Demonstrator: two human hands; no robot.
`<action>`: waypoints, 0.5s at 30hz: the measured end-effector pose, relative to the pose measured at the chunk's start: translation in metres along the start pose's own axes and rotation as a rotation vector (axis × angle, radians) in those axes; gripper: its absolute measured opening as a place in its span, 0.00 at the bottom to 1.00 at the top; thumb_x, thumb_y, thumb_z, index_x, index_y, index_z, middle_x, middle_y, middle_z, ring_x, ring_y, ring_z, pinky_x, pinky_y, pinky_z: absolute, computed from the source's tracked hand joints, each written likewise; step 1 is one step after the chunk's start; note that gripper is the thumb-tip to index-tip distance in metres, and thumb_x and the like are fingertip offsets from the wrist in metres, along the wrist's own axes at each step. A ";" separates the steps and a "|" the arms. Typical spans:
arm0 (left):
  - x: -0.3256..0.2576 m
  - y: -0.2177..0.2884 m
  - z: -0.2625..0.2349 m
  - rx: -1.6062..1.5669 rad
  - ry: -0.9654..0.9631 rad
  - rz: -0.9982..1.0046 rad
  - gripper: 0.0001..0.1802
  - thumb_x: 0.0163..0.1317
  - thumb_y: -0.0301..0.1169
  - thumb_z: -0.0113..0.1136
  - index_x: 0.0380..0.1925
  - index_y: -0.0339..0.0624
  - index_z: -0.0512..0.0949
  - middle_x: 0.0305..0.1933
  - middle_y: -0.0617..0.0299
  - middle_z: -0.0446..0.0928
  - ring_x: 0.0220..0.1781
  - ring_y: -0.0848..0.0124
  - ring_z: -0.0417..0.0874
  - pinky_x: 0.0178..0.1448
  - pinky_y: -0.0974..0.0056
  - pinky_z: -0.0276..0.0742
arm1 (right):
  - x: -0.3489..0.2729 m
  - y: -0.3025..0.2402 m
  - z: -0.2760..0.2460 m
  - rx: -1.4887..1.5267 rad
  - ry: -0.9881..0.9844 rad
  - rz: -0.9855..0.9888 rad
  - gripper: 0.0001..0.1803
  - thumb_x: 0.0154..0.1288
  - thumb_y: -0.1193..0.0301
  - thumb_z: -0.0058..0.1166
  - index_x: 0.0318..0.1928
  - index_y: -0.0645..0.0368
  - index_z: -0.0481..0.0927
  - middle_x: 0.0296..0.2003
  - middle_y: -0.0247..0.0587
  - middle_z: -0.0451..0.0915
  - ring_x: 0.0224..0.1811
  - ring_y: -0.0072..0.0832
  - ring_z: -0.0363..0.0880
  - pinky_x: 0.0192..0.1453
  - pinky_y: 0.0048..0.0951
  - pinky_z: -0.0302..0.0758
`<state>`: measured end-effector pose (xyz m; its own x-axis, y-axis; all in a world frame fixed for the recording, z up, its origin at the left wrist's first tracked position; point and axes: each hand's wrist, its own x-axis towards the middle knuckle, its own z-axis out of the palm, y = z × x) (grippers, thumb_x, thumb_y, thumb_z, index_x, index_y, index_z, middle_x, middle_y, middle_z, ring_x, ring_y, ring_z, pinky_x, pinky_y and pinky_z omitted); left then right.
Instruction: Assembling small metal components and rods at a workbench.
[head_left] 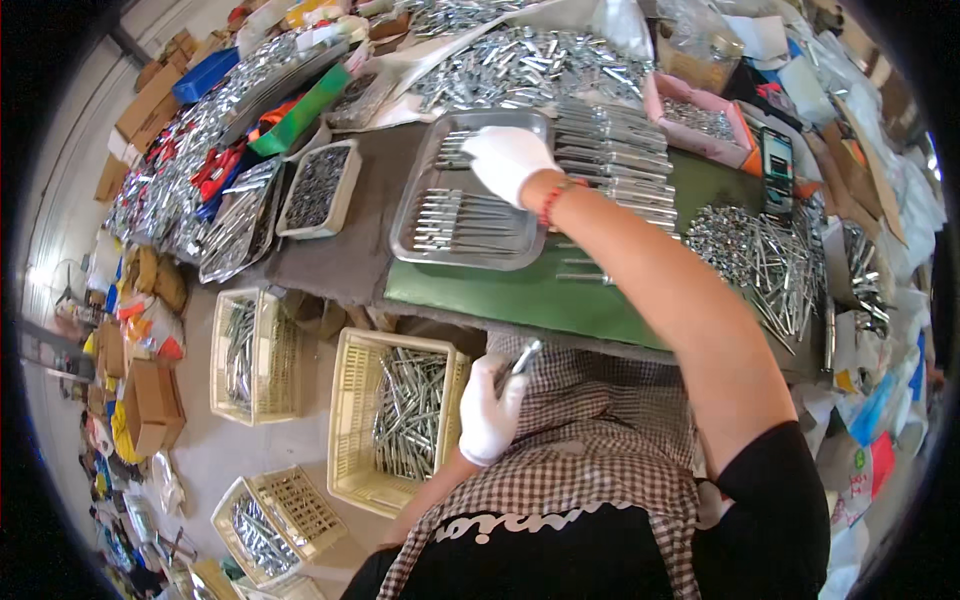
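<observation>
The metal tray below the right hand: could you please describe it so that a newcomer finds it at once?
Find the green bench top. At its left end lies a grey, round-cornered tray, with the white-gloved right hand over its upper part. Unlike the white bin of jumbled dark parts to its left, it holds slim rods laid in neat rows.

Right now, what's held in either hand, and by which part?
Left hand: a metal piece by its near end, between thumb and fingers, far end sticking out. Right hand: over the metal tray; whether it grips anything can't be told.
</observation>
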<state>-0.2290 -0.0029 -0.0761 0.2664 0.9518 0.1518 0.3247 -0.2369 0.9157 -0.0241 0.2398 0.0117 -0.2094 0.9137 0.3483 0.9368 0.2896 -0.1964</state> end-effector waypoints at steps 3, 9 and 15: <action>-0.003 -0.024 -0.005 0.073 0.059 0.161 0.17 0.68 0.31 0.62 0.51 0.33 0.73 0.40 0.50 0.78 0.37 0.63 0.82 0.43 0.61 0.79 | 0.028 0.002 0.040 -0.070 -0.025 0.007 0.11 0.60 0.68 0.51 0.35 0.52 0.88 0.35 0.50 0.86 0.38 0.50 0.85 0.45 0.49 0.81; 0.001 -0.026 -0.014 -0.031 -0.004 0.085 0.13 0.67 0.22 0.56 0.51 0.32 0.70 0.37 0.55 0.78 0.34 0.72 0.80 0.40 0.66 0.78 | 0.042 -0.026 0.059 -0.021 -0.017 0.160 0.11 0.61 0.71 0.52 0.36 0.57 0.88 0.37 0.51 0.87 0.41 0.46 0.87 0.46 0.46 0.83; 0.019 -0.007 0.000 -0.148 -0.112 0.079 0.13 0.70 0.26 0.57 0.51 0.32 0.69 0.33 0.59 0.75 0.31 0.74 0.76 0.38 0.67 0.75 | 0.037 -0.014 0.035 0.015 -0.151 0.089 0.14 0.60 0.65 0.54 0.40 0.57 0.87 0.37 0.51 0.87 0.40 0.47 0.86 0.45 0.46 0.82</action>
<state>-0.2263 0.0167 -0.0794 0.3880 0.9018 0.1901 0.1638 -0.2705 0.9487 -0.0549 0.2792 -0.0050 -0.1667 0.9679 0.1879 0.9495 0.2090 -0.2340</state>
